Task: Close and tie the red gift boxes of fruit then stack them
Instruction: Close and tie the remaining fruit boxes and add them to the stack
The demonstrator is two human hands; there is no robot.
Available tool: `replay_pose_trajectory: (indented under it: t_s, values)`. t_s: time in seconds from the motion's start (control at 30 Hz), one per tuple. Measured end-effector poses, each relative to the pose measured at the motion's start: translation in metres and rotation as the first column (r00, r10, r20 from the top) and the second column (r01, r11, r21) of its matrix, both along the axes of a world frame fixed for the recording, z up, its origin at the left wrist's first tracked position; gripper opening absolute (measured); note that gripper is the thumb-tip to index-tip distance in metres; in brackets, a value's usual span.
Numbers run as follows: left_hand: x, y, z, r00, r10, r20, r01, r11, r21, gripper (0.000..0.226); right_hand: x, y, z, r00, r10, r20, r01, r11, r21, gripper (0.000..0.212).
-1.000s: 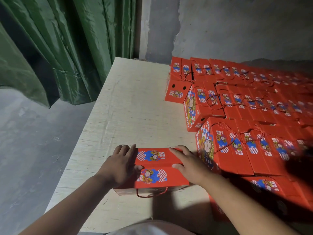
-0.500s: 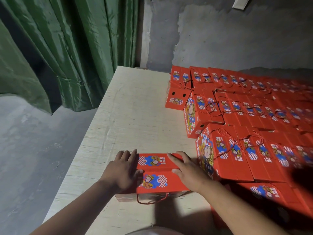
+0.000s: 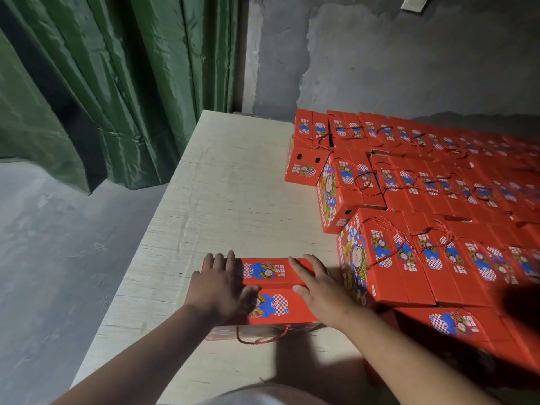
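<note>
Both hands, left (image 3: 219, 283) and right (image 3: 320, 289), press flat with spread fingers on a red cardboard gift box (image 3: 273, 290) on the pale wooden desk (image 3: 222, 197); green curtain (image 3: 96, 83) far left.

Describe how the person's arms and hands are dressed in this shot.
Both the left hand and the right hand are bare: no gloves, and no rings, watch or bracelet show. The forearms are uncovered down to the bottom edge of the picture, so no sleeves show. A pale garment appears at the bottom edge.
</note>
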State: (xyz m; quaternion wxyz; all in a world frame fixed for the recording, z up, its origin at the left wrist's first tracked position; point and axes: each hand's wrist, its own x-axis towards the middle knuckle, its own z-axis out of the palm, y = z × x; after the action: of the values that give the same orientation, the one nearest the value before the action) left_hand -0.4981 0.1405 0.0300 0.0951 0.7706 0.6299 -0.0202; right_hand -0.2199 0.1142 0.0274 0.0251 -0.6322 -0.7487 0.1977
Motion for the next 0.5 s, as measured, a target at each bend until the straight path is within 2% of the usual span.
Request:
replay_pose_trajectory:
  t_s: [0.1, 0.33, 0.5]
  values:
    - [0.001, 0.002, 0.002, 1.000, 0.004, 0.004, -0.004, 1.000, -0.019, 0.113, -0.005, 0.000, -0.001, 0.999, -0.041, 0.007, 0.041, 0.999, 0.007, 0.066]
    - [0.002, 0.005, 0.003, 1.000, -0.019, -0.004, 0.018, 0.999, -0.043, 0.112, -0.011, 0.003, -0.002, 0.985, -0.028, 0.171, 0.018, 0.998, 0.062, 0.065]
    - [0.001, 0.004, -0.001, 1.000, -0.022, 0.002, 0.022, 0.999, -0.031, 0.113, -0.012, 0.000, -0.005, 0.986, -0.037, 0.160, 0.026, 0.997, 0.073, 0.066]
